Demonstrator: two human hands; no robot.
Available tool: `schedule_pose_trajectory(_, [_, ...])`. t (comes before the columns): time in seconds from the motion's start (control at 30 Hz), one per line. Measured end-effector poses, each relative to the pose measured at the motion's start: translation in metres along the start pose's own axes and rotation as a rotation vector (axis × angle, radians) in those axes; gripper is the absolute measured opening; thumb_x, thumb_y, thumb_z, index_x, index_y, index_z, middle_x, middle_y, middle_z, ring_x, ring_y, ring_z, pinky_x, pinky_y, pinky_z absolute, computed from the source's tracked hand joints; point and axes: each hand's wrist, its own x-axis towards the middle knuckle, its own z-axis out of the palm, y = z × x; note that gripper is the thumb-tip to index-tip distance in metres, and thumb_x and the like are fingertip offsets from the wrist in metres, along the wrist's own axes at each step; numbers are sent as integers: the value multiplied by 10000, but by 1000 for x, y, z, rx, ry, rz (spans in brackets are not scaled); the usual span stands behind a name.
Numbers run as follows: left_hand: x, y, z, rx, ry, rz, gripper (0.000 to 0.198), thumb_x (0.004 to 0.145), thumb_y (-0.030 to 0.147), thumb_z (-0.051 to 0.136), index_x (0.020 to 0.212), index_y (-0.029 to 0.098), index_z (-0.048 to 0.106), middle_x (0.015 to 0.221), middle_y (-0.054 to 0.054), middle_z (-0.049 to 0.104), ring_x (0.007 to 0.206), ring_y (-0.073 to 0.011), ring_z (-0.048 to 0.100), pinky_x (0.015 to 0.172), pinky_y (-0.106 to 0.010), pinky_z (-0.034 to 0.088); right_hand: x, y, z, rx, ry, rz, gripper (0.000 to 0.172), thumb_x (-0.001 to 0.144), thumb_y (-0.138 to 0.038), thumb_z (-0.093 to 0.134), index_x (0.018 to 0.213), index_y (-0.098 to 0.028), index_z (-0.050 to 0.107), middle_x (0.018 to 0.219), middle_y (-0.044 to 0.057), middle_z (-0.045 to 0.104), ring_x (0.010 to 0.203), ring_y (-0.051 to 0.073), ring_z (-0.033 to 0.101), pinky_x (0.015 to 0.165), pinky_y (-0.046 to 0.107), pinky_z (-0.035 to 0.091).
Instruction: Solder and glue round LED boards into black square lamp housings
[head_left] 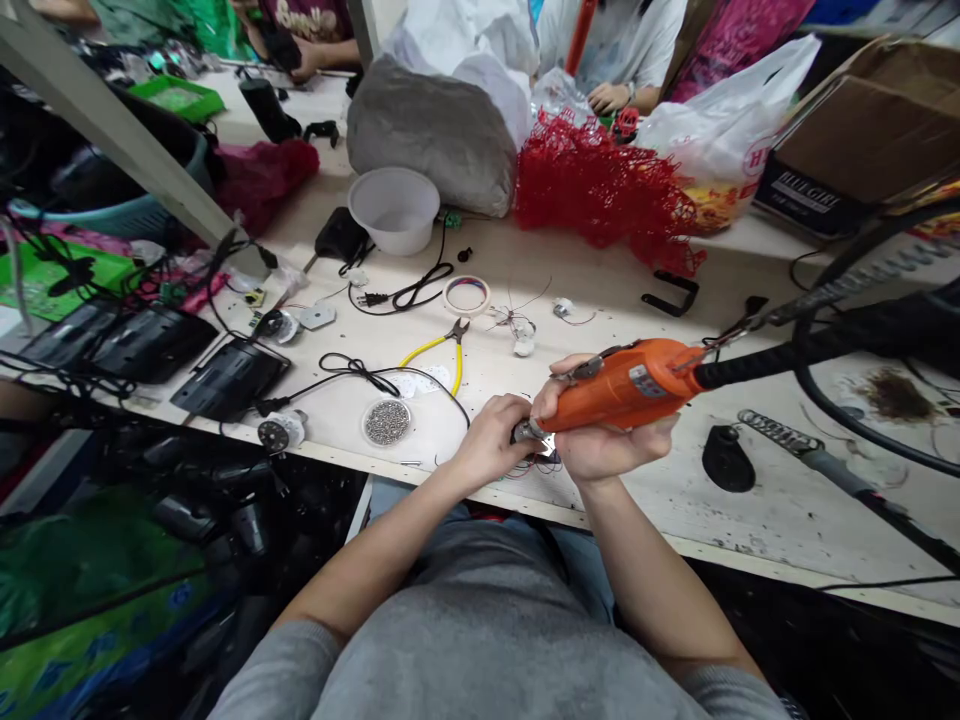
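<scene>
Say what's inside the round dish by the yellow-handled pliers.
Small silvery metal pieces, too tiny to identify, lie spread across the dish. They cover its bottom, which can't be seen.

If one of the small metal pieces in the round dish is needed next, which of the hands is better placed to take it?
Probably the left hand: it is nearer to the round dish, while the right hand is farther away and grips the orange power tool.
</scene>
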Motion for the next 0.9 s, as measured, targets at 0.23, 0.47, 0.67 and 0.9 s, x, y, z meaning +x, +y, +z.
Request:
schedule_pose_trajectory(0.23, [0, 0, 0, -2, 2, 0, 279, 761, 168, 781, 1015, 210, 673, 1039, -47, 672, 1013, -249, 613, 898, -393, 508, 0, 0, 5, 39, 10, -21, 575, 769, -788, 508, 918, -248, 636, 819, 29, 633, 432, 143, 524, 367, 303, 400])
schedule_pose_trajectory(0.47, [-1, -3, 2, -11, 17, 26, 264, 779, 205, 784, 1021, 227, 680, 1046, -42, 673, 1023, -244, 614, 921, -402, 505, 1, -6, -1, -18, -12, 8, 673, 745, -855, 436, 942, -239, 623, 774, 40, 609, 466, 167, 537, 394, 319, 401])
schedule_pose_trajectory(0.67, [-1, -2, -2, 70, -25, 65, 266, 841, 234, 717, 1099, 212, 656, 1069, -64, 662, 1031, -254, 609, 911, -400, 513, 2, -3, 1, -4, 3, -3, 657, 743, -835, 487, 931, -223, 638, 825, 44, 626, 448, 147, 527, 376, 304, 389])
schedule_pose_trajectory(0.9, [3, 0, -10, 164, -110, 121, 317, 856, 211, 660, 1171, 216, 618, 1136, -83, 657, 1085, -274, 603, 934, -420, 507, 1, 3, 2, 90, -20, -27, 607, 769, -811, 538, 938, -244, 675, 860, 37, 637, 463, 145, 536, 390, 312, 422])
